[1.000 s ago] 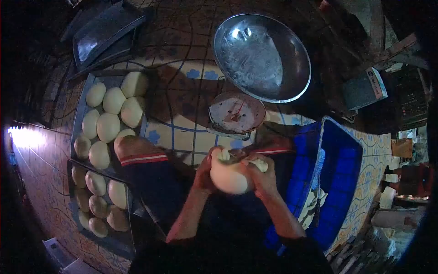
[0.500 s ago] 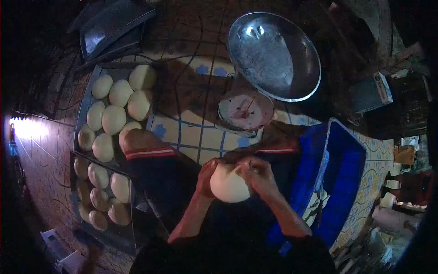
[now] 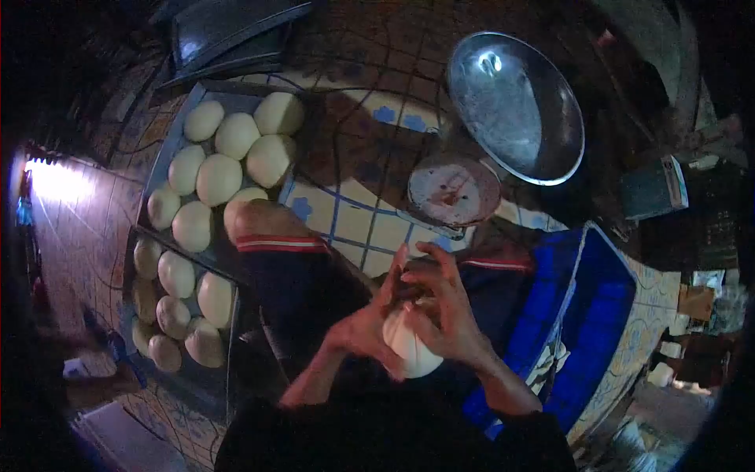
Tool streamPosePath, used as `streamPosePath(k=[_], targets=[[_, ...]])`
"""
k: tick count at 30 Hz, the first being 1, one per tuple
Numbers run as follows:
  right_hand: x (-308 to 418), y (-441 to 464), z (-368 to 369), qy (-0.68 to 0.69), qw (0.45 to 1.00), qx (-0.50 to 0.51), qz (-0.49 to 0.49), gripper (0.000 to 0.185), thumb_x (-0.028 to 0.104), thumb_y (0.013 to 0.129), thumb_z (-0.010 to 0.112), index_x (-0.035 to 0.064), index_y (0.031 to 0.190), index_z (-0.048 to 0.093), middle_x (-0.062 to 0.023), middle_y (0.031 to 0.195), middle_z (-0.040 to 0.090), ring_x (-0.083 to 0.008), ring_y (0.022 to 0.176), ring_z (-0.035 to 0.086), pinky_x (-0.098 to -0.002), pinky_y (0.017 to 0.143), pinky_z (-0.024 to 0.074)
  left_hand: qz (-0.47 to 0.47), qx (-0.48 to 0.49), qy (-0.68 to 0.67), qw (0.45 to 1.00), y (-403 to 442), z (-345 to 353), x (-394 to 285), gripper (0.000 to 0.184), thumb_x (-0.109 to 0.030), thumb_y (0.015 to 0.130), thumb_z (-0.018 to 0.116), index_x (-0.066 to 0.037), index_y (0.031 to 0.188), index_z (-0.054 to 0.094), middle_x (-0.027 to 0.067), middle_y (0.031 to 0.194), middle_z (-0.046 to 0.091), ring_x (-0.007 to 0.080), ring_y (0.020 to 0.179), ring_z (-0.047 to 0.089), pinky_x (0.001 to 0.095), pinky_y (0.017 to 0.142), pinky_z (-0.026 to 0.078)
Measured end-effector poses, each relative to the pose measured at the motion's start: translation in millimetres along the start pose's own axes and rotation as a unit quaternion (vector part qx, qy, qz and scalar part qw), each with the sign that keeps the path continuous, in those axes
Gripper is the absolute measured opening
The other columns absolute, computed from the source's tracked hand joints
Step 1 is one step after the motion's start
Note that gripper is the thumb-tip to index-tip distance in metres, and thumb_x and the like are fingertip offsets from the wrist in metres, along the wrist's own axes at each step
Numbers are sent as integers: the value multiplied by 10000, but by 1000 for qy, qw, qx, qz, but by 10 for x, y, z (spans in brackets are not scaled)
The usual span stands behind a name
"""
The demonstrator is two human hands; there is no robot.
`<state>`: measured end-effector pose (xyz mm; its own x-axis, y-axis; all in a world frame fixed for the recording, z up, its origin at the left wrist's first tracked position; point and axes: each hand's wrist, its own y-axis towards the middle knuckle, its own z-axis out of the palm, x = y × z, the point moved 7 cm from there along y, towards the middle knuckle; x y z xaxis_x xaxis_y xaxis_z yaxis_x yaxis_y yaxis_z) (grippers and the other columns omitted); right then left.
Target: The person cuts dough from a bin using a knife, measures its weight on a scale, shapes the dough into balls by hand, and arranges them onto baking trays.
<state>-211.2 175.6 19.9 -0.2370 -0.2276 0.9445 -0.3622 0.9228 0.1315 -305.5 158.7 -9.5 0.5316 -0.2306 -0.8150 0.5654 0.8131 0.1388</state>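
A smooth, pale ball that looks like dough (image 3: 413, 350) is between my two hands, above my lap. My left hand (image 3: 366, 326) cups its left side, with the fingers pointing up and away from me. My right hand (image 3: 444, 311) curls over the ball's top and right side, its thumb pressed against the surface. The fingers of both hands meet near the ball's top and hide that part. Off to the left, several similar dough balls (image 3: 219, 179) sit in a dark metal tray (image 3: 177, 118).
A second tray (image 3: 216, 385) with more balls lies nearer on the left. Ahead are a round, stained scale plate (image 3: 440, 197) and a large metal bowl (image 3: 511, 102). To my right is a blue container (image 3: 605, 315) with pale scraps inside. A box (image 3: 657, 189) stands further right.
My hands have shifted round the ball: the fingers now reach up over its top, where before they pinched it at the sides. The whole view has swung slightly.
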Motion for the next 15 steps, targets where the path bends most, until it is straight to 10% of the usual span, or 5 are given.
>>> streamPosePath(k=[5,7,13,14,15], targets=[[411,-37,172,-183,971,-69,-136,528,32,701,629,56,1209,486,-220,1362,368,-329,1166,479,-393,928,473,55,-118,526,841,-153,135,-229,686,-164,501,789,-104,1138,541,173,1182,509,365,1126,507,493,950,429],[335,-110,273,156,973,-159,-61,399,170,857,590,31,1206,457,-248,1373,372,-345,1205,449,-465,985,405,299,-208,600,712,-381,260,-581,552,-132,428,753,-83,959,611,106,1023,575,316,1010,559,472,874,459],[-116,-157,939,323,934,-83,125,573,391,921,471,3,1329,365,-167,1357,416,-300,1238,431,-472,1001,395,328,-450,516,651,-1172,25,-1224,292,-38,428,683,-65,696,570,47,758,579,265,857,587,422,779,475],[-341,-166,1332,569,770,-4,289,572,412,928,440,8,1330,392,-148,1315,466,-298,1206,463,-449,988,413,310,-440,534,652,-1292,46,-1306,256,-63,466,666,-69,703,568,44,742,575,253,845,585,446,814,451],[-252,-164,1532,571,765,18,298,572,412,928,440,8,1330,392,-148,1315,466,-298,1206,463,-449,988,413,303,-457,542,637,-1489,76,-1392,256,-63,466,666,-69,703,568,44,742,575,253,845,585,446,814,451]])
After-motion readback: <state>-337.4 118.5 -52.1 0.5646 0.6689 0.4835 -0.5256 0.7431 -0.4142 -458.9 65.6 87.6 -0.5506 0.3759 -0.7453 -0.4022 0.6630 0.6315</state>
